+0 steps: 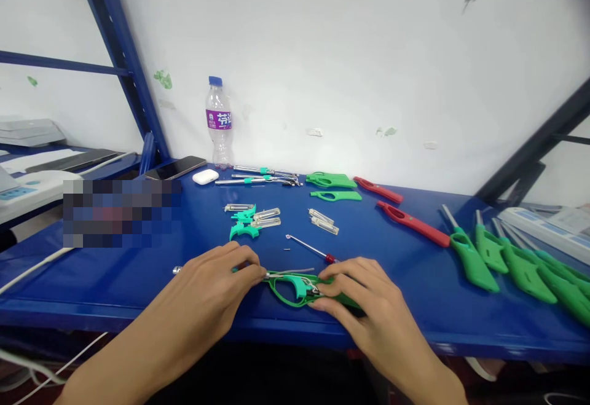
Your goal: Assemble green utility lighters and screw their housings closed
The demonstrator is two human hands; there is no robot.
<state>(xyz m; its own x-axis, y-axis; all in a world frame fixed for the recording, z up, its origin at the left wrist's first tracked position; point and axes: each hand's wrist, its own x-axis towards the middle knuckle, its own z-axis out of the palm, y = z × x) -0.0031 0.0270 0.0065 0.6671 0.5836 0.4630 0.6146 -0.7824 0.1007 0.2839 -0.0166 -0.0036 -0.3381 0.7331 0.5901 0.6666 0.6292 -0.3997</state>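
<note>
An opened green lighter body (pixel 295 286) with a metal tube and inner parts lies near the front edge of the blue table (pixel 138 282). My left hand (pixel 216 282) pinches its left end where the metal tube comes out. My right hand (pixel 364 291) presses down on the handle end, fingers curled over the green shell. A small red-handled screwdriver (pixel 308 247) lies just beyond the lighter, between my hands.
Teal triggers and clear tubes (pixel 253 219) lie mid-table. Green shells (pixel 332 180), red shells (pixel 412 223) and several assembled green lighters (pixel 516 263) sit to the right. A water bottle (pixel 219 121), earbud case (pixel 205 176) and phone (pixel 177 167) stand at the back left.
</note>
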